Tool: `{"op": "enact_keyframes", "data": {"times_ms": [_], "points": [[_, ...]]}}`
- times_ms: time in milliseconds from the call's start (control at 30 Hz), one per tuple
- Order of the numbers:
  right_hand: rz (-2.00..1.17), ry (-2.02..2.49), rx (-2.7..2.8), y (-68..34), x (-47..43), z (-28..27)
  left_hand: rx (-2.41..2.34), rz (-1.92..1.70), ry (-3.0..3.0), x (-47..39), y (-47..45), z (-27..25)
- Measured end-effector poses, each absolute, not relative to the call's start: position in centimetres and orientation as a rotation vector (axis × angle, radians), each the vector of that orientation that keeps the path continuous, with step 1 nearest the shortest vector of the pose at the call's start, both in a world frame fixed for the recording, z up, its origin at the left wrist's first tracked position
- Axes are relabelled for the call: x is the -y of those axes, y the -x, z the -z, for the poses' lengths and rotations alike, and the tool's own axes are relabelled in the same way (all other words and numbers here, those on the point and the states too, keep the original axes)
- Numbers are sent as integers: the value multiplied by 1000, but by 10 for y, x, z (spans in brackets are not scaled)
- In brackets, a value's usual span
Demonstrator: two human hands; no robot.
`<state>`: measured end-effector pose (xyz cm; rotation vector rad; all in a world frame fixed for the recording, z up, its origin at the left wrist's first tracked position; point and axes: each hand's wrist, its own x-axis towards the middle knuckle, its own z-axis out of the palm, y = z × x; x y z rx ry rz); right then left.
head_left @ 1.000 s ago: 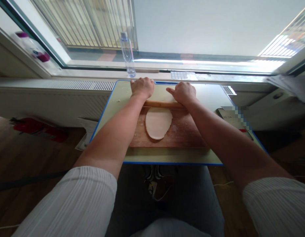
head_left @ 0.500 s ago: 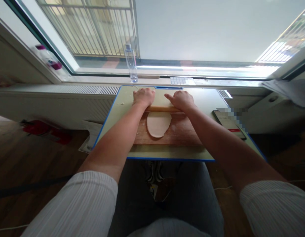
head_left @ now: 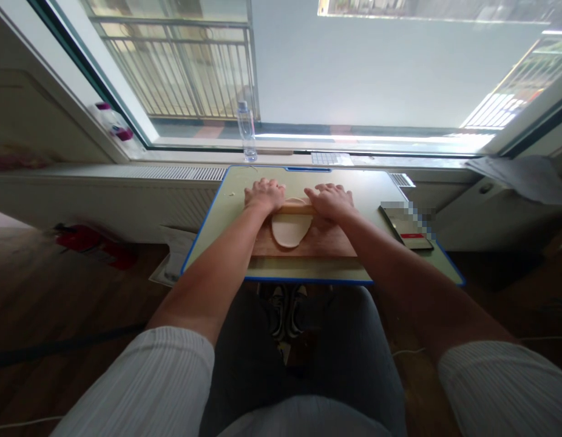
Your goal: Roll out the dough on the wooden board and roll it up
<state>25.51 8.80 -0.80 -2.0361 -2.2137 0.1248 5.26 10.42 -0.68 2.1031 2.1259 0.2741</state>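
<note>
A wooden rolling pin [head_left: 297, 209] lies crosswise over a flat, pale sheet of dough [head_left: 291, 230]. The dough rests on a brown wooden board [head_left: 329, 240] and shows on both sides of the pin. My left hand [head_left: 265, 195] presses down on the pin's left end, its fingers reaching forward over it. On the right end sits my right hand [head_left: 332, 200], fingers bent forward and thumb pointing inward. Both palms hide the ends of the pin.
The board lies on a small blue-edged table [head_left: 203, 243]. A phone [head_left: 406, 227], partly pixelated, is at the table's right. On the windowsill stands a clear bottle [head_left: 247, 133]; another bottle [head_left: 115, 121] is farther left. A red fire extinguisher [head_left: 96, 246] lies on the floor.
The rolling pin has come back from the dough's far edge onto the dough, so a strip now shows beyond it. My fingers reach farther forward over the pin. The view has shifted.
</note>
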Motion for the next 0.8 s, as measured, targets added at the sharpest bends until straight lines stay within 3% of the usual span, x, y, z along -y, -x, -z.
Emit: {"op": "enact_keyframes", "data": {"times_ms": [133,367,800], "points": [[-135,2075,2161,-254,-64,8,-2123,-267,-2093,-85,-52,9],[114,1952,2276,-249,-2,2,-2190,-382,-2190,-34,-55,13],[14,2004,2125,-246,37,23,-2172,-526,-2271,23,-50,24]]}}
